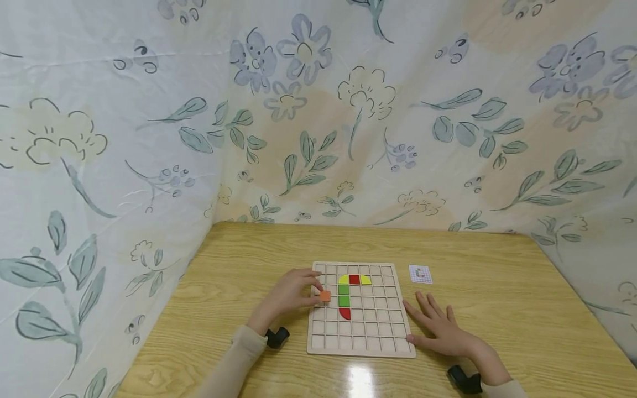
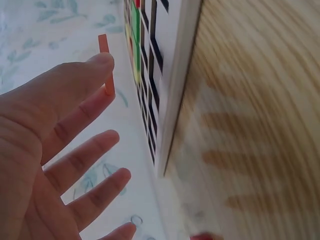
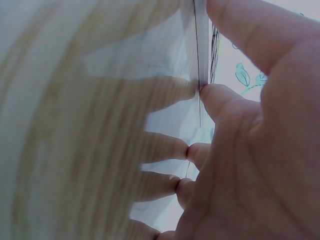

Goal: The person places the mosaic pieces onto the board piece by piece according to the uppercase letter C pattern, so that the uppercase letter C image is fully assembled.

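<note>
A wooden grid board (image 1: pixel 378 344) lies on the table, with square cells. My left hand (image 1: pixel 293 293) pinches a thin orange square tile (image 1: pixel 325 296) between thumb and index finger, over the board's left columns. In the left wrist view the tile (image 2: pixel 106 65) is seen edge-on, apart from the board, with the other fingers spread. On the board sit two green squares (image 1: pixel 344 295), a red square (image 1: pixel 354 279), two yellow quarter-rounds (image 1: pixel 365 280) and a red quarter-round (image 1: pixel 345 313). My right hand (image 1: pixel 443 329) rests with spread fingers on the table, thumb and index finger touching the board's right edge.
A small printed card (image 1: pixel 420 274) with a coloured pattern on a grid lies right of the board. Black wrist-camera mounts (image 1: pixel 465 380) show at both wrists. A flowered cloth (image 1: pixel 373 138) hangs behind the wooden table (image 1: pixel 259 243).
</note>
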A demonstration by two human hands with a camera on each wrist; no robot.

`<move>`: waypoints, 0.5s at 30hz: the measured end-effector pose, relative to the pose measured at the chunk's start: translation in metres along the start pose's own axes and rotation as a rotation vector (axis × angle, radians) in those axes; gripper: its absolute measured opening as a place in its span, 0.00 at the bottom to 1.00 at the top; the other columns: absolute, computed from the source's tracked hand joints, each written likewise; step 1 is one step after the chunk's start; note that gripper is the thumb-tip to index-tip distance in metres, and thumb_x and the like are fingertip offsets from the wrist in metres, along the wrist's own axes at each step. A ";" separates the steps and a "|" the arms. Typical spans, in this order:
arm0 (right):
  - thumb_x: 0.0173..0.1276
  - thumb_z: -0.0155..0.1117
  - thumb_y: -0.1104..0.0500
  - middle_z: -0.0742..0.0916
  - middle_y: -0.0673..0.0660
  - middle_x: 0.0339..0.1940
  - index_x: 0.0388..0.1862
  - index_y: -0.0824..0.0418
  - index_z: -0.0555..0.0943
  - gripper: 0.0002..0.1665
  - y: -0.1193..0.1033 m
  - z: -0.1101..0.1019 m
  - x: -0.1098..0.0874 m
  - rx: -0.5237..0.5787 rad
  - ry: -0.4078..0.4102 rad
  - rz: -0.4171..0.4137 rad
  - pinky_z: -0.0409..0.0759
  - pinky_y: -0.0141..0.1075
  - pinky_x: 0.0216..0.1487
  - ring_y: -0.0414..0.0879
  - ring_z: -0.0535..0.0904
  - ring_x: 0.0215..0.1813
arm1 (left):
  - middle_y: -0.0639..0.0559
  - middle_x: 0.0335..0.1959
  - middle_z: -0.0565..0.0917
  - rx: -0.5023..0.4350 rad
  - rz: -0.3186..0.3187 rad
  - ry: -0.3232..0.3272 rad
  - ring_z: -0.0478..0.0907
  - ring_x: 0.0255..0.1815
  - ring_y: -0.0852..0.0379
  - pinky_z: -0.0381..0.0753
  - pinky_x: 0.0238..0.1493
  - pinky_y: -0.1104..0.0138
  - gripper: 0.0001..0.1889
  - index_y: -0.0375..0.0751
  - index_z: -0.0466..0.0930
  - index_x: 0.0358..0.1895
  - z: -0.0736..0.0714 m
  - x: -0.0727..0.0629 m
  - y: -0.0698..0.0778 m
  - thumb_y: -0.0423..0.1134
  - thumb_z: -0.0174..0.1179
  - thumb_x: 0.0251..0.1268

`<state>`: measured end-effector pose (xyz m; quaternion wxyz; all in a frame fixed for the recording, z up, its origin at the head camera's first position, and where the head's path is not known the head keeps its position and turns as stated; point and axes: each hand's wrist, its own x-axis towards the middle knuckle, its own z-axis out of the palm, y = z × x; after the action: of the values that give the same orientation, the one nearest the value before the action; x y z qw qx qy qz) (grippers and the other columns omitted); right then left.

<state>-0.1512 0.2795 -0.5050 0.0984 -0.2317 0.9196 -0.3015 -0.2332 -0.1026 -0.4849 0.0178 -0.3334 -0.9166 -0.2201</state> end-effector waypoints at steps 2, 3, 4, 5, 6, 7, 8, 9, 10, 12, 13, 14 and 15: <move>0.64 0.60 0.46 0.48 0.75 0.72 0.72 0.57 0.58 0.42 0.000 0.000 0.000 0.002 0.000 -0.001 0.25 0.75 0.54 0.76 0.34 0.70 | 0.51 0.59 0.76 0.008 0.011 -0.016 0.70 0.62 0.51 0.63 0.65 0.52 0.10 0.53 0.83 0.38 0.002 0.002 0.004 0.51 0.65 0.55; 0.64 0.60 0.46 0.48 0.75 0.72 0.72 0.57 0.58 0.42 0.000 0.000 0.000 0.003 0.000 -0.003 0.25 0.75 0.54 0.76 0.34 0.70 | 0.51 0.60 0.76 0.019 0.015 -0.024 0.69 0.63 0.51 0.63 0.65 0.52 0.10 0.53 0.84 0.38 0.003 0.004 0.006 0.50 0.65 0.55; 0.64 0.60 0.46 0.48 0.75 0.72 0.72 0.57 0.58 0.42 0.001 0.000 0.000 0.003 0.000 -0.005 0.25 0.75 0.54 0.76 0.34 0.70 | 0.52 0.60 0.76 0.027 0.018 -0.033 0.69 0.63 0.52 0.62 0.65 0.51 0.10 0.53 0.84 0.38 0.004 0.005 0.008 0.50 0.65 0.55; 0.64 0.60 0.46 0.48 0.75 0.72 0.72 0.57 0.58 0.42 0.001 0.001 0.000 0.002 0.000 -0.007 0.25 0.75 0.54 0.76 0.34 0.70 | 0.52 0.60 0.75 0.035 0.021 -0.039 0.68 0.63 0.52 0.61 0.66 0.50 0.10 0.53 0.84 0.39 0.005 0.006 0.009 0.49 0.65 0.55; 0.64 0.60 0.46 0.48 0.75 0.72 0.72 0.57 0.58 0.42 0.001 0.001 0.000 0.003 0.002 -0.009 0.25 0.75 0.54 0.76 0.34 0.70 | 0.52 0.60 0.75 0.043 0.023 -0.047 0.68 0.64 0.52 0.60 0.66 0.49 0.09 0.54 0.84 0.39 0.006 0.007 0.011 0.49 0.64 0.56; 0.64 0.60 0.46 0.48 0.76 0.72 0.72 0.57 0.58 0.42 0.001 0.001 0.000 0.004 0.003 -0.012 0.25 0.76 0.54 0.76 0.34 0.70 | 0.53 0.61 0.75 0.050 0.021 -0.056 0.67 0.64 0.52 0.59 0.66 0.49 0.10 0.54 0.84 0.39 0.006 0.008 0.013 0.50 0.64 0.56; 0.64 0.60 0.46 0.48 0.76 0.72 0.72 0.57 0.58 0.42 0.001 0.001 0.000 0.002 0.005 -0.014 0.26 0.76 0.54 0.76 0.34 0.70 | 0.53 0.61 0.75 0.054 0.022 -0.064 0.67 0.64 0.52 0.59 0.66 0.48 0.10 0.55 0.83 0.40 0.006 0.009 0.014 0.50 0.63 0.56; 0.64 0.60 0.46 0.48 0.76 0.72 0.72 0.57 0.58 0.42 0.001 0.001 0.000 0.001 0.005 -0.013 0.26 0.76 0.54 0.76 0.34 0.70 | 0.53 0.61 0.74 0.053 0.021 -0.071 0.67 0.65 0.52 0.59 0.66 0.48 0.10 0.55 0.83 0.40 0.006 0.010 0.016 0.51 0.63 0.56; 0.63 0.60 0.46 0.48 0.76 0.72 0.72 0.58 0.58 0.42 0.001 0.001 0.000 0.001 0.008 -0.015 0.26 0.76 0.53 0.76 0.34 0.69 | 0.53 0.62 0.74 0.048 0.024 -0.075 0.67 0.65 0.52 0.58 0.66 0.47 0.10 0.56 0.83 0.40 0.007 0.011 0.018 0.51 0.63 0.56; 0.63 0.60 0.46 0.48 0.76 0.72 0.72 0.58 0.58 0.42 0.002 0.001 0.000 0.000 0.010 -0.013 0.25 0.76 0.54 0.76 0.34 0.69 | 0.53 0.62 0.74 0.045 0.031 -0.085 0.66 0.65 0.51 0.57 0.66 0.46 0.10 0.57 0.83 0.40 0.008 0.013 0.020 0.52 0.63 0.57; 0.63 0.60 0.46 0.48 0.75 0.72 0.72 0.58 0.58 0.42 0.002 0.001 0.000 -0.001 0.010 -0.009 0.25 0.75 0.54 0.76 0.34 0.69 | 0.53 0.62 0.74 0.037 0.032 -0.090 0.66 0.66 0.51 0.57 0.67 0.45 0.10 0.57 0.83 0.40 0.008 0.014 0.021 0.51 0.63 0.56; 0.63 0.60 0.46 0.48 0.76 0.72 0.72 0.58 0.58 0.42 0.002 0.002 0.001 0.002 0.010 -0.009 0.25 0.75 0.54 0.77 0.34 0.69 | 0.53 0.62 0.74 0.042 0.040 -0.093 0.66 0.66 0.51 0.56 0.66 0.45 0.09 0.57 0.83 0.40 0.010 0.015 0.022 0.51 0.63 0.57; 0.63 0.60 0.46 0.48 0.75 0.72 0.72 0.58 0.58 0.42 0.003 0.002 0.001 0.001 0.008 -0.004 0.25 0.75 0.54 0.76 0.34 0.69 | 0.53 0.62 0.74 0.048 0.045 -0.095 0.65 0.66 0.51 0.56 0.66 0.44 0.09 0.57 0.83 0.39 0.011 0.017 0.023 0.51 0.63 0.57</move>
<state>-0.1523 0.2800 -0.5080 0.0941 -0.2324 0.9193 -0.3034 -0.2305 -0.0723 -0.4827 -0.0129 -0.3637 -0.9136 -0.1812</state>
